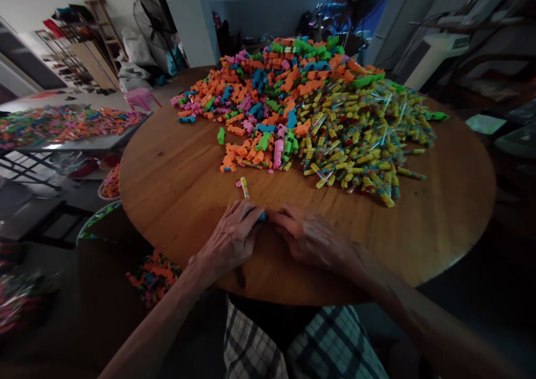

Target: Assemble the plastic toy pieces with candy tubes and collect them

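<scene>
Near the front of the round wooden table [167,172], my left hand [234,234] is closed on a small blue piece [262,216], mostly covered by the fingers. My right hand [304,234] is just right of it, fingers pressed together; anything between them is hidden. Beyond my left hand lies a small yellow-and-white tube [244,187] with a pink bit beside it. Further back is a heap of orange, green, pink and blue toy pieces [259,89]. A pile of yellow tubes in clear wrapping [360,133] adjoins it on the right.
At the left, a side table [125,138] bears more colourful pieces, with a pink stool [140,97] behind it. Below the round table's left edge, a container holds more pieces [154,278]. A standing fan [153,24] is at the back left.
</scene>
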`<state>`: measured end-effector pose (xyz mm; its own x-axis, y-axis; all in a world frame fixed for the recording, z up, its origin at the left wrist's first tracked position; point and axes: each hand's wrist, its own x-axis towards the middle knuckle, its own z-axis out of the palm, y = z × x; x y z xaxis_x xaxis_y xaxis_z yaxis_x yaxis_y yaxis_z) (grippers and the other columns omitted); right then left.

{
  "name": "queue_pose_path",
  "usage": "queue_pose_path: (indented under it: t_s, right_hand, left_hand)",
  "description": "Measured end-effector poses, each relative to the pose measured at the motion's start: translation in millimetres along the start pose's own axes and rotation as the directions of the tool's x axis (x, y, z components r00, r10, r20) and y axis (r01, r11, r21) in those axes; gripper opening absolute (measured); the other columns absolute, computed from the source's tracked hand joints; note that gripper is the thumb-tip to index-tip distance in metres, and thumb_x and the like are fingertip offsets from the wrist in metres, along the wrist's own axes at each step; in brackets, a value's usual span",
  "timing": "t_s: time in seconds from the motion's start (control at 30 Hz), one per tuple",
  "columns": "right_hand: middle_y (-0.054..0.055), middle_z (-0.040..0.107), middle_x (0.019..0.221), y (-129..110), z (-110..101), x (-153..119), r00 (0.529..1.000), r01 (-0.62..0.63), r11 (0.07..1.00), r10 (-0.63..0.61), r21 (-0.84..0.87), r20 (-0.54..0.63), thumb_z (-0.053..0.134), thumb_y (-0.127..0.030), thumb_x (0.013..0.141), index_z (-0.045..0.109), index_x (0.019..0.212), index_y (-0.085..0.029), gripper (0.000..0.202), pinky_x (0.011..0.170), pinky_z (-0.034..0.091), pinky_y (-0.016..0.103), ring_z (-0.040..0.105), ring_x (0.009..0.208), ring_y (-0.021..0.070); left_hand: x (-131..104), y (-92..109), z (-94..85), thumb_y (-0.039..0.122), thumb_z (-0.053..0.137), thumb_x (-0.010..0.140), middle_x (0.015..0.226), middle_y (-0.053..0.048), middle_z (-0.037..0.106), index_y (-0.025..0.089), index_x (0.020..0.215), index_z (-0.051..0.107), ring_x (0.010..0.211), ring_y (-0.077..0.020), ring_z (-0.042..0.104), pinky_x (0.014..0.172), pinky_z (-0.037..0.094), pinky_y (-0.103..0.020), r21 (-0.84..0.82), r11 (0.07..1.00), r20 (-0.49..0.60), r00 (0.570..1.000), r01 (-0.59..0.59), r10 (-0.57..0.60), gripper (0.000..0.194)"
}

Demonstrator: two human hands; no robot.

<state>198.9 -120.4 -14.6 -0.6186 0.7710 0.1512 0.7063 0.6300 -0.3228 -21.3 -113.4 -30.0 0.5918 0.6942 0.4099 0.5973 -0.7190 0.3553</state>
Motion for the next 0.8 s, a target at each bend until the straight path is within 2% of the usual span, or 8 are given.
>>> queue_pose_path:
  t_s: [0.13, 0.3, 0.47, 0.67, 0.8]
  right_hand:
    - [0.01, 0.065, 0.105, -0.4, -1.6, 2.7, 0.997, 0.008, 0.997, -0.002, -0.074, 0.082, 0.049, -0.009, 0.091, 0.063, 0.124, -0.013, 0.036, 0.066, 0.041, 0.032, 0.056, 0.079, 0.0185]
    - [0.011, 0.064, 0.103, -0.9, -9.7, 8.2, 0.988, 0.029, 0.996, -0.016, -0.082, 0.155, 0.048, -0.007, 0.087, 0.066, 0.117, -0.013, 0.036, 0.062, 0.037, 0.033, 0.055, 0.076, 0.0183]
    - [0.011, 0.064, 0.105, -0.1, -12.2, 13.5, 0.976, 0.048, 0.994, -0.025, -0.1, 0.216, 0.049, -0.006, 0.083, 0.067, 0.117, -0.013, 0.039, 0.058, 0.033, 0.034, 0.054, 0.07, 0.0178]
    - [0.013, 0.065, 0.11, 3.8, -4.2, 12.3, 0.97, 0.163, 0.973, -0.129, -0.161, 0.205, 0.051, -0.011, 0.082, 0.066, 0.111, -0.01, 0.033, 0.055, 0.033, 0.034, 0.054, 0.07, 0.0183]
    - [0.013, 0.064, 0.111, 8.6, 1.9, 9.5, 0.969, 0.187, 0.972, -0.159, -0.142, 0.188, 0.054, -0.014, 0.08, 0.063, 0.117, -0.011, 0.039, 0.053, 0.032, 0.035, 0.051, 0.065, 0.0172]
  left_hand:
    - [2.8, 1.4, -2.2, 0.008, 0.047, 0.095, 0.108, -0.01, 0.059, 0.018, 0.123, 0.056, 0.104, -0.0252, 0.055, 0.091, 0.05, -0.042, 0.03, 1.0, 0.028, 1.0, -0.001, 0.0, 0.031]
    - [6.4, 6.3, -5.6, 0.005, 0.047, 0.092, 0.109, -0.012, 0.06, 0.016, 0.119, 0.06, 0.104, -0.0259, 0.055, 0.091, 0.05, -0.043, 0.092, 0.996, 0.095, 0.995, 0.02, -0.029, 0.031]
    - [7.4, 4.3, -5.2, 0.005, 0.048, 0.091, 0.108, -0.012, 0.06, 0.013, 0.12, 0.059, 0.102, -0.0259, 0.054, 0.091, 0.051, -0.043, 0.111, 0.994, 0.091, 0.996, -0.017, 0.007, 0.032]
    - [8.0, 1.8, -8.3, 0.005, 0.047, 0.092, 0.108, -0.011, 0.059, 0.016, 0.117, 0.059, 0.101, -0.0251, 0.055, 0.089, 0.052, -0.043, 0.039, 0.999, 0.121, 0.993, -0.006, 0.001, 0.03]
    - [6.2, 1.4, -8.8, 0.005, 0.05, 0.093, 0.109, -0.008, 0.058, 0.021, 0.122, 0.053, 0.103, -0.025, 0.055, 0.09, 0.053, -0.043, 0.007, 0.999, 0.102, 0.994, 0.045, -0.045, 0.034]
